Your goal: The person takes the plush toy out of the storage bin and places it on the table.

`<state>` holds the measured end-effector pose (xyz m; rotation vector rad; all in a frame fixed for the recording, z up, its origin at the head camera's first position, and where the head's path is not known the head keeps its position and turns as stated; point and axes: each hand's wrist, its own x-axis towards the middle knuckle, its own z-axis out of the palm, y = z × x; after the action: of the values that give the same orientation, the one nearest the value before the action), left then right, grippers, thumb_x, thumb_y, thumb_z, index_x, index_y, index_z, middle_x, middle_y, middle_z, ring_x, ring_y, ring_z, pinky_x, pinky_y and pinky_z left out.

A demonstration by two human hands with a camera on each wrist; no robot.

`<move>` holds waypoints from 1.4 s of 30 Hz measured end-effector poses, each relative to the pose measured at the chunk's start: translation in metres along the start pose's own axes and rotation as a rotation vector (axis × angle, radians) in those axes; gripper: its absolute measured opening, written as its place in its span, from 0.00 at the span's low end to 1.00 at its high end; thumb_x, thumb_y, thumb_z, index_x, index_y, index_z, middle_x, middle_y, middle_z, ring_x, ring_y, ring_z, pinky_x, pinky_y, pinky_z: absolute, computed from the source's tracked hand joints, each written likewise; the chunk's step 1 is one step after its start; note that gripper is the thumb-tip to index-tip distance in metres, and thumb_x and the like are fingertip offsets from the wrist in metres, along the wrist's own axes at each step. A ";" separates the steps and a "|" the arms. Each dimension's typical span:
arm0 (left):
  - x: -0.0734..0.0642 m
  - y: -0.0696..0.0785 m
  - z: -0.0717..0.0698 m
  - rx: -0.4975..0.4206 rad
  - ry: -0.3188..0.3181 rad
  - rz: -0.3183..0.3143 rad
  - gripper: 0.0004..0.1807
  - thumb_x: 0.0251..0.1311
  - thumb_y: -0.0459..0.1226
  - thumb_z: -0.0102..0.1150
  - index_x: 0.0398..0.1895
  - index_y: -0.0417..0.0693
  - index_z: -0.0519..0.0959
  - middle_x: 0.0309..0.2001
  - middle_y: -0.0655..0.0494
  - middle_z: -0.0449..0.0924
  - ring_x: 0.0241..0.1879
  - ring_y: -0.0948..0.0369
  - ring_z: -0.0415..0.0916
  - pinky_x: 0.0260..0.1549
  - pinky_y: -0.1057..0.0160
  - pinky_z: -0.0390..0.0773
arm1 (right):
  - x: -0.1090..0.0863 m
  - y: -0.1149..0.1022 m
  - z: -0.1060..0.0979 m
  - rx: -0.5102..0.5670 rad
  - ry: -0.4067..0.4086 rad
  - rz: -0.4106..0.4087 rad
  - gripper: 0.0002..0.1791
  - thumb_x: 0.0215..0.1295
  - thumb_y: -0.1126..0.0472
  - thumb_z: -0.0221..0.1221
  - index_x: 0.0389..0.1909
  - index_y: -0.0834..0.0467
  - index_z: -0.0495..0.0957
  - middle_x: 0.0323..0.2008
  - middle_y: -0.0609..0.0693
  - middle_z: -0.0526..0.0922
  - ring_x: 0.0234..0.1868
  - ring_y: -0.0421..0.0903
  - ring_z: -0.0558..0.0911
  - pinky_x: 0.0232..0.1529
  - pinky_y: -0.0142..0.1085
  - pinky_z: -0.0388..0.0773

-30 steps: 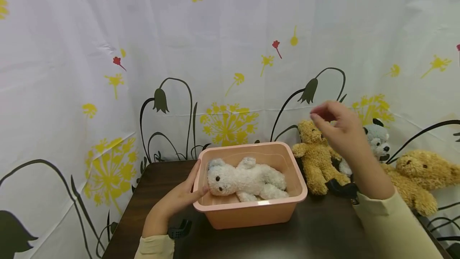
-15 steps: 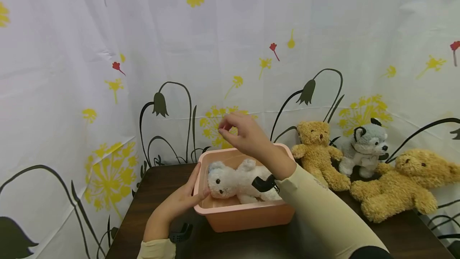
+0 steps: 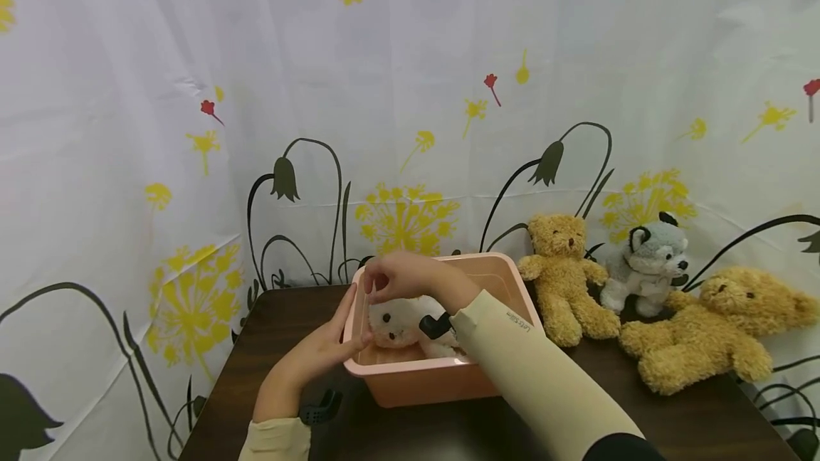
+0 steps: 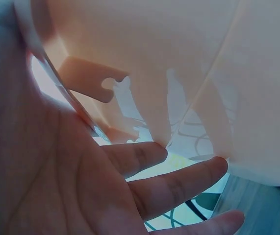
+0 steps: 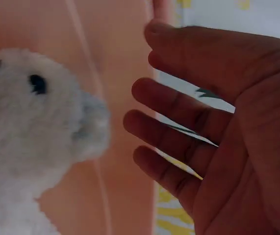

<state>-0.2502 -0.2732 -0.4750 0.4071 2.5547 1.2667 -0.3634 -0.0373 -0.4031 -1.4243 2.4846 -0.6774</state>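
A white plush bear (image 3: 392,324) with dark eyes lies on its side in a peach plastic basin (image 3: 410,388). My left hand (image 3: 320,347) holds the basin's left wall, thumb over the rim and fingers along the outside; the left wrist view shows the fingertips (image 4: 217,164) against the wall (image 4: 179,58). Above the plush bear's head is my right hand (image 3: 403,277), its fingers loosely bent and nothing between them. In the right wrist view the right fingers (image 5: 152,90) are spread beside the plush bear's head (image 5: 41,107), apart from it. My right forearm hides much of the bear's body.
Right of the basin a tan teddy bear (image 3: 566,283) sits upright. Beside it are a grey-and-white plush dog (image 3: 650,262) and another tan teddy bear (image 3: 711,326), leaning back. All stand on a dark wooden table (image 3: 288,311) before a flower-print curtain (image 3: 410,91).
My right hand has swept left from near the plush toys on the right and lowered over the white plush bear's head. The left hand stays at the basin.
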 end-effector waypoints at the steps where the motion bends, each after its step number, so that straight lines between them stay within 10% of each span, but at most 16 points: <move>1: 0.000 0.000 0.000 0.005 0.000 -0.004 0.57 0.77 0.60 0.60 0.89 0.77 0.27 0.88 0.37 0.49 0.81 0.37 0.63 0.73 0.32 0.70 | 0.001 0.001 0.004 -0.006 -0.035 0.016 0.11 0.74 0.57 0.72 0.54 0.52 0.87 0.51 0.50 0.87 0.50 0.46 0.85 0.51 0.36 0.82; 7: 0.001 0.000 0.001 -0.002 0.001 -0.013 0.57 0.76 0.58 0.61 0.89 0.77 0.27 0.88 0.38 0.50 0.81 0.38 0.64 0.73 0.32 0.71 | 0.003 0.006 0.022 -0.067 -0.156 0.105 0.31 0.69 0.55 0.76 0.70 0.48 0.80 0.73 0.47 0.77 0.75 0.46 0.75 0.73 0.39 0.75; 17: 0.004 0.001 0.000 0.019 0.021 -0.006 0.59 0.75 0.60 0.62 0.90 0.75 0.28 0.86 0.36 0.57 0.77 0.41 0.70 0.70 0.35 0.75 | 0.002 0.004 0.028 -0.221 -0.259 0.258 0.48 0.58 0.48 0.83 0.79 0.41 0.72 0.80 0.49 0.68 0.77 0.46 0.71 0.72 0.42 0.75; 23: 0.004 0.002 0.000 0.017 0.025 -0.002 0.58 0.76 0.56 0.63 0.91 0.72 0.29 0.86 0.36 0.57 0.78 0.40 0.70 0.71 0.35 0.75 | 0.001 -0.002 0.030 -0.308 -0.359 0.243 0.43 0.55 0.42 0.83 0.72 0.41 0.79 0.75 0.49 0.73 0.74 0.50 0.72 0.74 0.47 0.73; 29: 0.002 0.001 0.001 0.015 0.020 -0.002 0.57 0.76 0.55 0.63 0.91 0.73 0.29 0.87 0.37 0.55 0.79 0.40 0.69 0.72 0.34 0.73 | -0.003 -0.003 0.034 -0.197 -0.462 0.330 0.56 0.49 0.46 0.87 0.79 0.36 0.68 0.79 0.45 0.69 0.74 0.43 0.71 0.71 0.41 0.74; 38: 0.001 0.004 0.001 -0.004 0.023 -0.008 0.58 0.76 0.55 0.63 0.91 0.71 0.30 0.86 0.36 0.57 0.76 0.43 0.72 0.71 0.38 0.75 | 0.000 0.000 0.037 -0.053 -0.607 0.258 0.28 0.56 0.60 0.84 0.55 0.46 0.82 0.49 0.39 0.83 0.48 0.39 0.77 0.50 0.33 0.79; 42: 0.003 0.003 0.003 0.011 0.028 -0.002 0.59 0.74 0.58 0.64 0.91 0.71 0.30 0.86 0.37 0.57 0.77 0.42 0.70 0.72 0.36 0.73 | -0.004 -0.003 0.034 -0.111 -0.551 0.198 0.20 0.55 0.62 0.82 0.45 0.46 0.85 0.40 0.38 0.84 0.39 0.39 0.78 0.41 0.32 0.79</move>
<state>-0.2511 -0.2680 -0.4743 0.3921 2.5861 1.2674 -0.3462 -0.0454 -0.4323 -1.1735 2.1974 -0.0861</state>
